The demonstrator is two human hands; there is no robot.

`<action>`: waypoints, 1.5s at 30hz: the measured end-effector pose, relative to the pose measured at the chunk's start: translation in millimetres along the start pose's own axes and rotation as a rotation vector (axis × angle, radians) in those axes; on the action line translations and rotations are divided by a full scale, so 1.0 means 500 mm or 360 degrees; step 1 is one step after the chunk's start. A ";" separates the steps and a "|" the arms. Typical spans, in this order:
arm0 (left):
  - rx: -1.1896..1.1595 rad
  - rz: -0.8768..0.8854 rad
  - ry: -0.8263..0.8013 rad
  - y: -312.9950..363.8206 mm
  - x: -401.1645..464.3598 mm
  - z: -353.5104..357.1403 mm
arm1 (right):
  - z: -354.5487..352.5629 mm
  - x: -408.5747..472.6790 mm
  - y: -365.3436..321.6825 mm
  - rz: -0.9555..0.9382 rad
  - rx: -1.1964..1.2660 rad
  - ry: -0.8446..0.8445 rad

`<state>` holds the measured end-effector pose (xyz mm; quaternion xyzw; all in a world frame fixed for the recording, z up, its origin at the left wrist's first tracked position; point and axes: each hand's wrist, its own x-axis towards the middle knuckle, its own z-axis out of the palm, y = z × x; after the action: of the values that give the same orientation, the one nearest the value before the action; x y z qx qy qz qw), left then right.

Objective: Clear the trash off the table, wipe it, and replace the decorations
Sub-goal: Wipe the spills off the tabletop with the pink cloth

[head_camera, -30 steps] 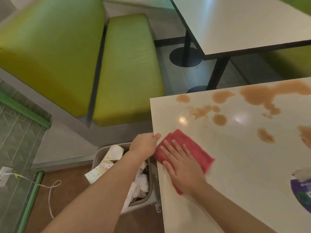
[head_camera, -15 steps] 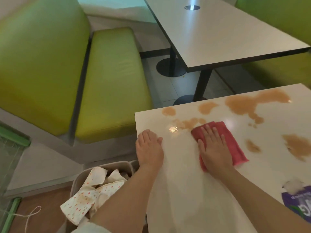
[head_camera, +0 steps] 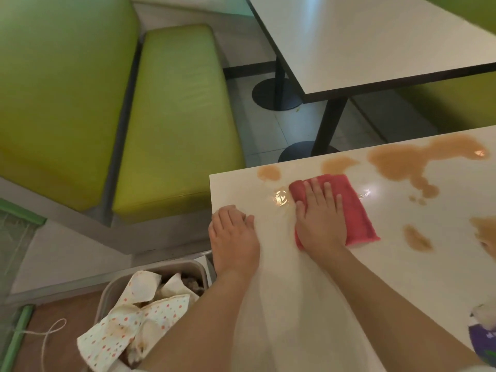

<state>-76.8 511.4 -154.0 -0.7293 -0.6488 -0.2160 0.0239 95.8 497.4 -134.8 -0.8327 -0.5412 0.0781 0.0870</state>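
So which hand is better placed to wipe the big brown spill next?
The right hand: it presses flat on the red cloth, beside the big brown spill. The left hand rests bare at the table edge.

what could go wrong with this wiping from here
The red cloth under the right hand is small next to the brown spills spread across the table; it may smear them rather than lift them.

One puddle sits close to the far table edge, so a push that way could send liquid onto the green seat.

The left hand rests at the table's corner above the bin and could slip on wet surface.
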 end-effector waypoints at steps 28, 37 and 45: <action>-0.0122 0.0016 0.0009 -0.004 0.000 0.003 | 0.008 0.153 -0.046 -0.0575 0.0119 -0.0115; -0.0191 0.0013 0.0059 -0.003 -0.001 0.000 | 0.004 0.064 -0.026 -0.0785 0.0189 -0.0152; -0.0220 0.0031 -0.0029 -0.008 0.000 0.005 | 0.009 -0.069 -0.052 -0.0646 0.0183 -0.0119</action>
<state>-79.8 512.7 -157.0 -0.7375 -0.6253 -0.2533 -0.0303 57.9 476.5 -131.7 -0.6967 -0.6954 0.1206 0.1282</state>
